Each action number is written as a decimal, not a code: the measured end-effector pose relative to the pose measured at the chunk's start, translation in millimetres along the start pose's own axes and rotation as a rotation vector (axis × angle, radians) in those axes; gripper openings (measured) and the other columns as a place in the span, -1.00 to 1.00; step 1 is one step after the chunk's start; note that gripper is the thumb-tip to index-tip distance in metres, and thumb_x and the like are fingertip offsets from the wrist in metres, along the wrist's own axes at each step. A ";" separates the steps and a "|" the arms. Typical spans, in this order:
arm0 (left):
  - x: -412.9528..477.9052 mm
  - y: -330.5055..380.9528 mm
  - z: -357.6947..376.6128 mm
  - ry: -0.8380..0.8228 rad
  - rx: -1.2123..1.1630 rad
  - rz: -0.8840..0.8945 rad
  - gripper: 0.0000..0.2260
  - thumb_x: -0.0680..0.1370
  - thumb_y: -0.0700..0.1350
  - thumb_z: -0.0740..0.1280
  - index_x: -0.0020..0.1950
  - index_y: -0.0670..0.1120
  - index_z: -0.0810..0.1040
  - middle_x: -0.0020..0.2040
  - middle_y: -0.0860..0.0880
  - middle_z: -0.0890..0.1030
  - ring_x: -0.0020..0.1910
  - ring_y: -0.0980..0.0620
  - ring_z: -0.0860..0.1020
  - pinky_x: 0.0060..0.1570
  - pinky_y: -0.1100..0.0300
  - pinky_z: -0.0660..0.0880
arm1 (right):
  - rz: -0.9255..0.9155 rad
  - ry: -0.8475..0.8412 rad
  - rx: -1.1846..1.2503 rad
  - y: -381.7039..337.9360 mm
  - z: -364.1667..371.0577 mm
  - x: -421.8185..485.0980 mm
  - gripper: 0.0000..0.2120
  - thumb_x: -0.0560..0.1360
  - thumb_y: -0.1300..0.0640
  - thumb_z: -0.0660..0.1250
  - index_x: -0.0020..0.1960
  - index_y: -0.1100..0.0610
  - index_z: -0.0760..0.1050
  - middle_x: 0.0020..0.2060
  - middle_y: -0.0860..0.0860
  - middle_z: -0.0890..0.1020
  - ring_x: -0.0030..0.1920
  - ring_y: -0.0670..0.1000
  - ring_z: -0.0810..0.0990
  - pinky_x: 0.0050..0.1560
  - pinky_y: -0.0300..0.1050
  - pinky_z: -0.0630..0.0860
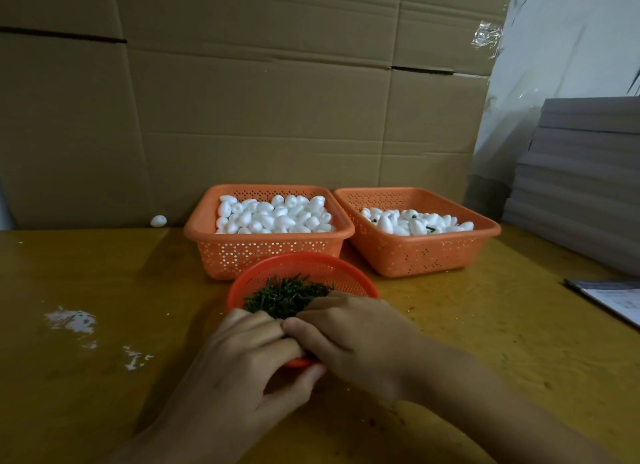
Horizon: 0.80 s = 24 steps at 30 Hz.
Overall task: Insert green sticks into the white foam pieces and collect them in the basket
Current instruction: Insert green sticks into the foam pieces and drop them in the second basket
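Green sticks (284, 294) sit nearest for easy picking; left hand (242, 353) and right hand (349, 335) curl together there, and I cannot tell what they hold.

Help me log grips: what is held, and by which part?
Cannot tell: the left hand and right hand meet, curled, over the round basket's near rim.

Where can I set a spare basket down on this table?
Bare table right of the round basket, between the right basket and the papers. Also left, beyond the crumbs. Crowded centre: round basket close before the left basket.
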State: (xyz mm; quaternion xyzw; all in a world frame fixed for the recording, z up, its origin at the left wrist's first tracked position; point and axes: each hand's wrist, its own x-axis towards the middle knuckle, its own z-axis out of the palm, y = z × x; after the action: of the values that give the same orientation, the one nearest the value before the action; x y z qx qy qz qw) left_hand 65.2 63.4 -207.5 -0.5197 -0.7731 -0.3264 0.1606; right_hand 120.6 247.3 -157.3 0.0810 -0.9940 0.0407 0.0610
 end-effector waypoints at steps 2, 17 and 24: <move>8.0 -4.2 1.3 -0.006 0.127 0.055 -0.73 0.61 0.18 0.28 -0.02 0.11 0.72 -0.12 0.24 0.58 -0.11 0.21 0.52 0.02 0.20 0.37 | -0.025 0.027 0.002 0.9 4.8 -0.7 -0.52 0.75 -0.17 -0.09 -0.01 0.02 0.52 -0.06 -0.03 0.60 0.05 0.03 0.54 0.15 0.07 0.46; 11.3 -11.0 -2.7 0.181 -0.103 0.018 -0.73 0.60 0.05 0.31 -0.23 0.01 0.66 -0.10 0.22 0.61 0.08 0.09 0.55 0.05 0.18 0.47 | -0.051 0.218 0.113 -0.6 11.9 3.7 -0.56 0.74 -0.14 0.02 0.05 0.06 0.59 -0.09 -0.05 0.56 -0.07 -0.01 0.55 0.01 0.02 0.46; 91.5 -44.6 -42.6 0.342 0.067 -0.160 -0.83 0.63 -0.02 0.25 0.04 0.05 0.64 0.02 0.20 0.64 0.06 0.11 0.56 0.01 0.19 0.43 | -0.061 0.260 0.109 -4.9 12.9 2.0 -0.69 0.72 -0.07 0.14 0.10 0.01 0.63 -0.06 -0.12 0.59 -0.10 -0.06 0.56 -0.08 0.00 0.50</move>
State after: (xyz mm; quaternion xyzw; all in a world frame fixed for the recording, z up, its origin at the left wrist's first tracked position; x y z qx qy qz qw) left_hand -16.6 87.7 -137.5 -0.3881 -0.7838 -0.3956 0.2803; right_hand 118.0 241.0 -169.5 0.1083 -0.9712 0.1031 0.1857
